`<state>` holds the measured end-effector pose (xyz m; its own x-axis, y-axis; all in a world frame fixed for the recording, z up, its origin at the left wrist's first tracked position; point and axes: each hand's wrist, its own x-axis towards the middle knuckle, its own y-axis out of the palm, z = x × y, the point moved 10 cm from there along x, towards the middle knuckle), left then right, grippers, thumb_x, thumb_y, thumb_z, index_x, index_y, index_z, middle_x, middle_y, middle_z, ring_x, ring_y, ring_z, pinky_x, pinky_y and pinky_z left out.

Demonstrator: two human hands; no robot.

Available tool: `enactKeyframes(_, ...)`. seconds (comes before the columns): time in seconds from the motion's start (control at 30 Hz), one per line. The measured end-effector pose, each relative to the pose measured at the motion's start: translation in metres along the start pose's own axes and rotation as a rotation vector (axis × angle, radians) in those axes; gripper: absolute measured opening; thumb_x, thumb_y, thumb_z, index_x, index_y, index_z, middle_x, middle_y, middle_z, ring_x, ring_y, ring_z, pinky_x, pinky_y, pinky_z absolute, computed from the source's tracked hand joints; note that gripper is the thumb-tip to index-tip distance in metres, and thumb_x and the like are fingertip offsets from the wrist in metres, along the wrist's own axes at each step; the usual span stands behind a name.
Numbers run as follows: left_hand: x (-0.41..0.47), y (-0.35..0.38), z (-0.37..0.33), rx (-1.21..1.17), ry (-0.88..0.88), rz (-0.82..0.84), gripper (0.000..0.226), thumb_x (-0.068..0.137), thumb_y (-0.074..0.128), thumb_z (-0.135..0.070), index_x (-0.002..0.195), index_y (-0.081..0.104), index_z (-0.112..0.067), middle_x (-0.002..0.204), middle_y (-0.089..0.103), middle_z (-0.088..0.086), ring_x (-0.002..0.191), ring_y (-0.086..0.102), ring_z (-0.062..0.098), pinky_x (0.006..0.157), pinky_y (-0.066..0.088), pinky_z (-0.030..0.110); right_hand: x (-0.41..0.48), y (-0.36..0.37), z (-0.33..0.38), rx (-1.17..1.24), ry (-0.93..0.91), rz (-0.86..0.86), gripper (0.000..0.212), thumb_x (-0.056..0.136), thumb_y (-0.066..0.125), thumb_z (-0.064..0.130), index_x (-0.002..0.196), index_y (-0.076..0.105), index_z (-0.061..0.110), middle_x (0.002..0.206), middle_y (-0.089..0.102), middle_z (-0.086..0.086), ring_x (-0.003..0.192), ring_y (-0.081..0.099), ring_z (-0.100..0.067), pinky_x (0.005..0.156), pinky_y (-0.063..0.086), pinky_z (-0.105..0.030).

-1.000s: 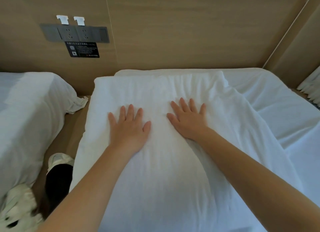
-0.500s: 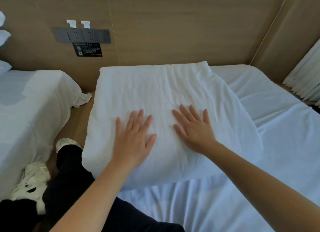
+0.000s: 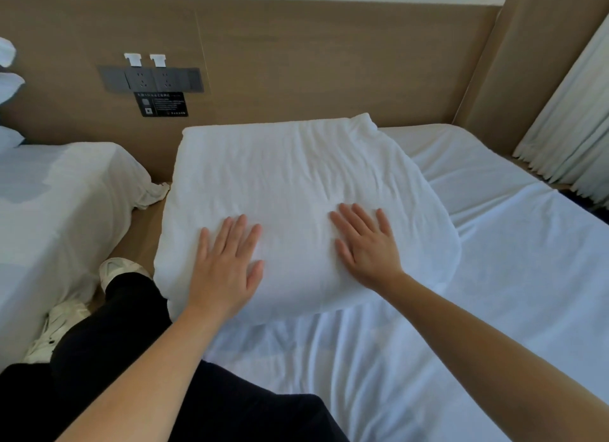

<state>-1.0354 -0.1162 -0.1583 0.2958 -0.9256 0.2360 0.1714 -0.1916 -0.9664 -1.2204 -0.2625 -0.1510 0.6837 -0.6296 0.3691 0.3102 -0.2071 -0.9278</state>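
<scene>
Both hands, left hand (image 3: pixel 224 270) and right hand (image 3: pixel 367 249), flat, fingers spread, gripping nothing, pressing pillow (image 3: pixel 296 191); uneven push may slide pillow off bed (image 3: pixel 494 310) left edge.

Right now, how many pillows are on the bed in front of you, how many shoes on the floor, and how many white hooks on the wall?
Pillow: 1
Shoes: 2
White hooks: 2
Total: 5
</scene>
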Motion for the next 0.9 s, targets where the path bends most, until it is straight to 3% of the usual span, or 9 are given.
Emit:
enactKeyframes(0.1,0.011,-0.003,0.018,0.022,-0.060,0.026,0.067,0.095,0.017,-0.052,0.152,0.029,-0.019,0.158,0.025,0.011,0.147,0.021,0.030,0.116,0.018,0.057,0.013,0.000,-0.045,-0.030,0.115,0.068,0.062,0.093,0.019,0.052,0.150,0.035,0.033,0.158,0.030,0.006,0.147,0.026,-0.023,0.116,0.013,-0.058)
enactKeyframes(0.23,0.033,-0.007,0.030,-0.013,-0.152,0.041,0.066,0.095,0.007,-0.054,0.155,0.015,-0.026,0.162,0.011,0.008,0.149,0.009,0.029,0.118,0.009,0.057,0.043,0.009,-0.091,-0.028,0.285,0.211,0.056,0.099,0.013,0.050,0.154,0.008,0.040,0.164,0.004,0.008,0.151,0.001,-0.020,0.117,-0.003,-0.060)
enactKeyframes(0.47,0.069,0.013,0.061,-0.116,-0.390,0.151,0.064,0.096,0.009,-0.058,0.153,-0.004,-0.034,0.162,-0.008,0.006,0.148,-0.009,0.031,0.114,0.004,0.064,0.088,0.036,-0.137,0.043,0.508,0.329,0.057,0.098,0.009,0.053,0.154,0.004,0.039,0.164,0.002,0.007,0.150,-0.002,-0.025,0.113,0.000,-0.067)
enactKeyframes(0.63,0.102,0.026,0.089,-0.158,-0.516,0.194,0.067,0.094,0.007,-0.061,0.153,-0.008,-0.031,0.162,-0.011,0.011,0.148,-0.012,0.033,0.113,0.003,0.067,0.123,0.054,-0.170,0.083,0.648,0.370,0.058,0.096,0.008,0.053,0.152,0.008,0.037,0.162,0.009,0.005,0.147,0.013,-0.034,0.111,0.010,-0.068)
enactKeyframes(0.73,0.132,0.037,0.106,-0.136,-0.556,0.193,0.070,0.094,0.005,-0.062,0.154,-0.006,-0.028,0.162,-0.008,0.012,0.148,-0.008,0.036,0.113,0.004,0.066,0.154,0.062,-0.189,0.088,0.688,0.341,0.056,0.096,0.010,0.053,0.148,0.014,0.034,0.155,0.025,-0.005,0.137,0.031,-0.038,0.107,0.021,-0.064)
enactKeyframes(0.9,0.185,0.066,0.137,-0.162,-0.637,0.225,0.072,0.093,0.004,-0.065,0.154,-0.005,-0.028,0.162,-0.006,0.012,0.148,-0.002,0.038,0.113,0.009,0.066,0.203,0.090,-0.211,0.151,0.761,0.299,0.059,0.095,0.010,0.055,0.151,0.012,0.036,0.149,0.036,-0.012,0.129,0.041,-0.039,0.104,0.028,-0.057)
